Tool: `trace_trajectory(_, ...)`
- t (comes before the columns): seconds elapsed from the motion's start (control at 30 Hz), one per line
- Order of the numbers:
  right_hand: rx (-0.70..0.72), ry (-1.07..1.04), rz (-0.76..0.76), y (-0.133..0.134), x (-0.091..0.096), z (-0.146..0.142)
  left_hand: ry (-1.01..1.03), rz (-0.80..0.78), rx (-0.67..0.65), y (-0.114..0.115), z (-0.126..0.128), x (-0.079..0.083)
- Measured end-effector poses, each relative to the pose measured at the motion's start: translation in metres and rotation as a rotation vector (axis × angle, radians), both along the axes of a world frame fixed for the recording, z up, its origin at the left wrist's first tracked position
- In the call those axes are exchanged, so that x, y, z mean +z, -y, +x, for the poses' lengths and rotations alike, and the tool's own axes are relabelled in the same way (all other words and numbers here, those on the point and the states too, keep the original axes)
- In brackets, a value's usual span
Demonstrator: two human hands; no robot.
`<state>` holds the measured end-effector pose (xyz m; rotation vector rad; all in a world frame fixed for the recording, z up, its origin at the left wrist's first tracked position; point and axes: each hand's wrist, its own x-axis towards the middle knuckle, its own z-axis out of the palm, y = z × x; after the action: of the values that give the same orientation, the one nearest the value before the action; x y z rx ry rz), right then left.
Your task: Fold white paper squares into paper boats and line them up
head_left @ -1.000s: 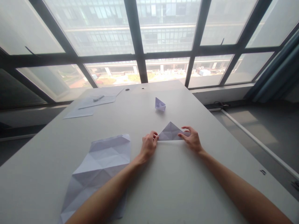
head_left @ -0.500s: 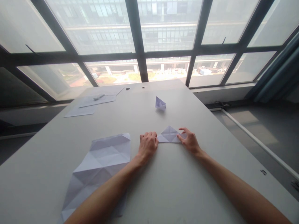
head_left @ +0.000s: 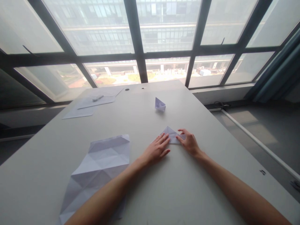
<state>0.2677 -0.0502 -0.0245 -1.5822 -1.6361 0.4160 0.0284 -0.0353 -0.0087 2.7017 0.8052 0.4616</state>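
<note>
A small folded white paper triangle (head_left: pixel 172 135) lies flat on the grey table (head_left: pixel 178 187) between my hands. My left hand (head_left: pixel 157 149) rests on its left part with the fingers stretched out flat. My right hand (head_left: pixel 188 142) presses on its right corner with curled fingertips; most of the paper's lower edge is covered by both hands. A finished small paper boat (head_left: pixel 160 104) stands further back on the table.
A large creased sheet of paper (head_left: pixel 98 168) lies to the left under my left forearm. Flat sheets (head_left: pixel 87 106) with a pen (head_left: pixel 97 98) lie at the far left corner. Large windows run behind the table; its right edge drops to the floor.
The paper triangle went from raised to pressed flat. My left hand opened from a pinch at the left corner and slid onto the paper with flat fingers. The right hand stayed at the right corner.
</note>
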Motion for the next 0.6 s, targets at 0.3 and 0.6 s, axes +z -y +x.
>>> trace_trajectory(0.3, -0.079, -0.188, 0.066, -0.0035, 0.0022, 0.0025, -0.065, 0.012, 0.072, -0.0038, 0.0004, -0.0045)
trace_trajectory(0.6, -0.11, -0.204, 0.08, -0.0004, 0.004, 0.0017, -0.03, -0.01, 0.094, -0.0023, 0.0016, -0.0039)
